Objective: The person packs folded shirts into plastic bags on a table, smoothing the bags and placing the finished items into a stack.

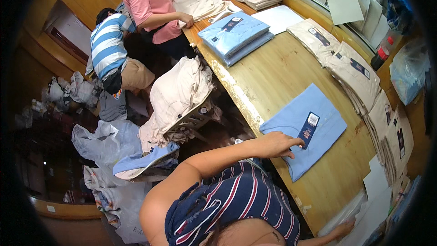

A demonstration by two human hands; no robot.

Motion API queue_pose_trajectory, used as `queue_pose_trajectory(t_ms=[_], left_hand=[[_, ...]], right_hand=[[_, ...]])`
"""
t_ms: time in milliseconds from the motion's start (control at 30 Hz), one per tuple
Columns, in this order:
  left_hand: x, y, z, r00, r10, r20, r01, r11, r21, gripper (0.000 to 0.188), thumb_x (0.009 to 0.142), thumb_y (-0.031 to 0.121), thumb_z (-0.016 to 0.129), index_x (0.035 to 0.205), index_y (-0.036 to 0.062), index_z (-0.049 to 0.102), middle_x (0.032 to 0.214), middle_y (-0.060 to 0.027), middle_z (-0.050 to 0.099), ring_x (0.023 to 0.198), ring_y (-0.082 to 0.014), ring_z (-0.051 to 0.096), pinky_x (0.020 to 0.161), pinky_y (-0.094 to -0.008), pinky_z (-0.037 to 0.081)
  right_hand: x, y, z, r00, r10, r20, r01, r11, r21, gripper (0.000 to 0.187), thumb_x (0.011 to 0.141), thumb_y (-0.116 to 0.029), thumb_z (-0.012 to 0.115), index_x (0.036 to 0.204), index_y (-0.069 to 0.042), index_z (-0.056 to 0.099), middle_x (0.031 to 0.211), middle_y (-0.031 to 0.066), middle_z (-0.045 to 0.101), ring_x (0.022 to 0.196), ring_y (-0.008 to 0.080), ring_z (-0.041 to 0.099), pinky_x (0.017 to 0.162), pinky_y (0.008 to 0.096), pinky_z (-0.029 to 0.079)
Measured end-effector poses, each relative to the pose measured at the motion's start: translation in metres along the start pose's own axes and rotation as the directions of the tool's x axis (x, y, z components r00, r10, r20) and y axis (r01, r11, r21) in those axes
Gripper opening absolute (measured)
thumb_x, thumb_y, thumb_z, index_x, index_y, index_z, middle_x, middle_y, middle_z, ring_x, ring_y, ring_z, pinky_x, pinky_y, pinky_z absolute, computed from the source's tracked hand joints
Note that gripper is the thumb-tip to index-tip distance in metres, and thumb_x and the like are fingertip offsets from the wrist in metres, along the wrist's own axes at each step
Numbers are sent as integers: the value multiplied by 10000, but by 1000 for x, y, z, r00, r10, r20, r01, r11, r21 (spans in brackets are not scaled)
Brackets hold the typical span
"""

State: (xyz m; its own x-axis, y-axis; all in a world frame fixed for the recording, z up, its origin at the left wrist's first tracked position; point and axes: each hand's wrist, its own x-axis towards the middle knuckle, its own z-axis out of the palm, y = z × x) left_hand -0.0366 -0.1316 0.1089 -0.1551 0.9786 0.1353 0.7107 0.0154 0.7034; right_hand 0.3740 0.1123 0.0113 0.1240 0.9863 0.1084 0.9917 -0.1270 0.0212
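A folded light-blue shirt (325, 114) lies on the wooden table in front of me, with a dark hang tag (308, 130) on top of it. My left hand (275, 145) rests over the shirt's near-left edge. Its index fingertip touches the tag's lower end, and its thumb is held apart from it. At the table's near right, my right hand (343, 228) has its fingers closed at the edge of a white sheet (374, 214). Clear plastic (341, 212) lies just beside that hand.
Folded beige shirts (357, 68) with tags line the table's right side. Bagged blue shirts (234, 32) sit farther up, near a white sheet (277, 18). Piled beige garments (180, 86) and plastic bags (107, 143) stand left of the table. Two people (152, 11) work at the far left.
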Motion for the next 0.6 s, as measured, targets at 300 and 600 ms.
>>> queue_pose_trajectory(t_ms=[300, 600], left_hand=[[-1, -13, -33, 992, -117, 37, 118, 993, -30, 317, 742, 229, 580, 1007, 93, 472, 759, -126, 572, 706, -306, 547, 612, -387, 417], [-1, -34, -29, 998, 55, -29, -56, 998, -18, 314, 757, 181, 570, 1033, 68, 474, 698, -150, 549, 643, -311, 543, 573, -377, 417]], right_hand=[[-9, -15, 15, 1000, 15, 20, -15, 1000, 22, 348, 806, -392, 412, 984, -101, 482, 955, 127, 463, 855, 261, 427, 677, 480, 324], [-16, 15, 34, 999, -36, -8, 37, 975, 218, 277, 807, -299, 438, 833, -38, 526, 770, 100, 512, 679, 202, 453, 578, 382, 347]])
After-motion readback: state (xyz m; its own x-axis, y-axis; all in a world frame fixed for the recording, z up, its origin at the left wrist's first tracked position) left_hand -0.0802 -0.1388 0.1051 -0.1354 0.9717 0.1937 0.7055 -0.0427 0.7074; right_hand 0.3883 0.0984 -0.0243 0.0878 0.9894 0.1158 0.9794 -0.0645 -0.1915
